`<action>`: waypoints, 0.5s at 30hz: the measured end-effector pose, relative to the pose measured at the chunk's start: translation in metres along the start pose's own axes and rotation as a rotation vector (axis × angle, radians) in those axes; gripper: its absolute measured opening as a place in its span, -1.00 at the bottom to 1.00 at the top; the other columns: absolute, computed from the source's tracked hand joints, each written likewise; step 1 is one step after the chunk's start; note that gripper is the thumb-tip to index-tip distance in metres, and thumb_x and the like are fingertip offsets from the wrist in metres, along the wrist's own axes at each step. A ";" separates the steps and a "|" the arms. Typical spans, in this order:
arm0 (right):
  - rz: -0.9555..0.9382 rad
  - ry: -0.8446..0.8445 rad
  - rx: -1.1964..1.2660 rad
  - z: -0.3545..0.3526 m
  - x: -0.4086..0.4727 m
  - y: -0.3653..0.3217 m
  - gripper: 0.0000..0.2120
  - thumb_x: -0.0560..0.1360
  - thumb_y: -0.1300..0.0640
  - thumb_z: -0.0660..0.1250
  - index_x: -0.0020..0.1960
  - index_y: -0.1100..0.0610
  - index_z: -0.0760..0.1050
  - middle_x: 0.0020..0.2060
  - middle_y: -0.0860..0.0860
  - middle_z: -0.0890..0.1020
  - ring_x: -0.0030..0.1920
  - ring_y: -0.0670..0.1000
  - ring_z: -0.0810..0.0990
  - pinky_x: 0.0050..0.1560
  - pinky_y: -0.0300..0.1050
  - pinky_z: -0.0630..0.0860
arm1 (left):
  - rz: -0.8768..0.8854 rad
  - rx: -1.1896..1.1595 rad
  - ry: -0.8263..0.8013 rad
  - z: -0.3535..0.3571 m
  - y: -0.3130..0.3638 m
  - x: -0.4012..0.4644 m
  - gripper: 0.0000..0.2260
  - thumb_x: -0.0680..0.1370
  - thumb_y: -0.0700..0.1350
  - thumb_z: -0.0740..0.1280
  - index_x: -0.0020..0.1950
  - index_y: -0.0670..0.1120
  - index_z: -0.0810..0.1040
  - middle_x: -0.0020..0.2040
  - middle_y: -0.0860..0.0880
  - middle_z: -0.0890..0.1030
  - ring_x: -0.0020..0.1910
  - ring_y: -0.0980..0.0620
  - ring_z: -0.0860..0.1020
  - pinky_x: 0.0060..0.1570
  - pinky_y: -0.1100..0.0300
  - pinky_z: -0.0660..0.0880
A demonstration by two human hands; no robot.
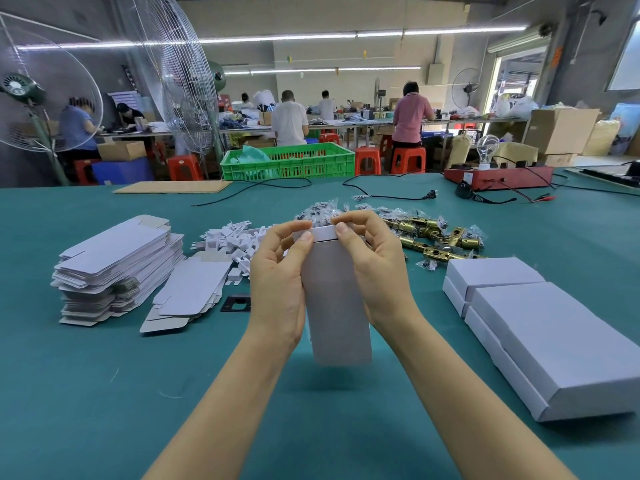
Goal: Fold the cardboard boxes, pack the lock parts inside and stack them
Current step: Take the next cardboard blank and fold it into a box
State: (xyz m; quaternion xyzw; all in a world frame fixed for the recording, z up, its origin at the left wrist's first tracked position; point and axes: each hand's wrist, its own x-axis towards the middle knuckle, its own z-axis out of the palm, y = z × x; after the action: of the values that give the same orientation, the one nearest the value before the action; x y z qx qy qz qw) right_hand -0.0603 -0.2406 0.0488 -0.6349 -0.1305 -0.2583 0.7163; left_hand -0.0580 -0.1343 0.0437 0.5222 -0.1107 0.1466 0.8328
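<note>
A folded white cardboard box [337, 299] stands upright above the green table [104, 393], held between both hands. My left hand [277, 282] grips its left side, thumb on the top flap. My right hand [374, 268] grips the right side, fingers curled over the top edge. Flat box blanks [117, 265] are stacked at the left, with a few more blanks [190, 296] beside them. White cardboard inserts [232, 240] lie behind. Brass lock latches [436, 237] and small bagged parts [325, 209] lie past the box. Closed white boxes [540, 327] are stacked at the right.
A black plate [236, 302] lies next to the blanks. A green crate [287, 161], a cardboard sheet [173, 187], cables and a red tester box [498, 176] sit at the table's far edge. People work at benches behind, beside standing fans.
</note>
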 end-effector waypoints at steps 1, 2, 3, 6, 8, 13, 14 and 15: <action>0.003 -0.001 0.005 -0.001 0.000 0.000 -0.85 0.57 0.25 0.29 -0.10 0.05 0.56 -0.24 -0.17 0.60 -0.26 -0.21 0.53 -0.19 -0.29 0.49 | -0.002 0.003 0.001 0.000 0.000 0.000 -0.81 0.59 -0.28 0.30 -0.08 -0.03 0.64 -0.06 -0.11 0.58 0.01 -0.06 0.50 0.08 0.01 0.45; 0.008 -0.005 0.014 -0.001 0.001 0.001 -0.84 0.57 0.26 0.29 -0.10 0.05 0.56 -0.25 -0.18 0.61 -0.25 -0.20 0.54 -0.18 -0.27 0.50 | -0.002 0.005 0.001 0.001 0.000 0.000 -0.81 0.59 -0.28 0.30 -0.09 -0.03 0.64 -0.07 -0.10 0.58 -0.01 -0.05 0.51 0.06 0.03 0.46; 0.015 -0.010 0.028 -0.001 0.000 0.001 -0.85 0.57 0.26 0.29 -0.10 0.06 0.56 -0.24 -0.16 0.61 -0.24 -0.18 0.55 -0.17 -0.24 0.51 | 0.001 0.007 -0.001 0.001 0.000 0.000 -0.81 0.58 -0.28 0.31 -0.09 -0.03 0.64 -0.09 -0.09 0.58 -0.03 -0.04 0.51 0.02 0.06 0.47; 0.032 -0.017 0.069 -0.002 0.000 0.002 -0.86 0.57 0.26 0.29 -0.10 0.08 0.55 -0.19 -0.04 0.60 -0.21 -0.10 0.55 -0.12 -0.12 0.49 | 0.003 0.002 -0.015 0.001 -0.001 0.000 -0.82 0.58 -0.28 0.30 -0.09 -0.05 0.64 -0.09 -0.09 0.57 -0.08 0.00 0.51 -0.06 0.13 0.50; 0.039 -0.019 0.080 -0.003 0.000 0.003 -0.85 0.57 0.25 0.28 -0.12 0.07 0.54 -0.19 -0.02 0.59 -0.21 -0.08 0.54 -0.13 -0.10 0.47 | -0.002 -0.008 -0.024 0.000 0.000 0.001 -0.82 0.58 -0.29 0.30 -0.10 -0.07 0.64 -0.10 -0.09 0.56 -0.10 0.02 0.52 -0.11 0.18 0.52; 0.050 -0.010 0.075 -0.004 0.000 0.004 -0.86 0.56 0.22 0.28 -0.14 0.05 0.53 -0.26 -0.13 0.59 -0.21 -0.08 0.52 -0.15 -0.14 0.46 | -0.007 0.007 -0.029 -0.001 0.001 0.000 -0.84 0.58 -0.30 0.30 -0.10 -0.10 0.63 -0.12 -0.04 0.61 -0.11 0.05 0.55 -0.07 0.16 0.51; 0.050 -0.006 0.077 -0.004 0.000 0.005 -0.85 0.56 0.22 0.28 -0.15 0.04 0.53 -0.27 -0.15 0.59 -0.21 -0.09 0.52 -0.16 -0.16 0.46 | -0.006 0.015 -0.026 0.000 0.000 0.000 -0.84 0.58 -0.29 0.30 -0.09 -0.11 0.63 -0.12 -0.03 0.62 -0.11 0.06 0.56 -0.04 0.13 0.51; 0.048 -0.003 0.073 -0.004 0.001 0.005 -0.84 0.57 0.23 0.28 -0.15 0.04 0.53 -0.28 -0.16 0.59 -0.22 -0.10 0.52 -0.17 -0.19 0.46 | -0.006 0.021 -0.023 0.000 0.000 0.000 -0.85 0.59 -0.28 0.29 -0.08 -0.12 0.62 -0.12 -0.03 0.63 -0.10 0.06 0.56 -0.01 0.10 0.50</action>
State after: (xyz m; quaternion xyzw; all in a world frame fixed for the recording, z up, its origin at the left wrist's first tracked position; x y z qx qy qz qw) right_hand -0.0580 -0.2446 0.0446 -0.6115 -0.1254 -0.2353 0.7449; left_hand -0.0583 -0.1347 0.0439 0.5328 -0.1171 0.1390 0.8265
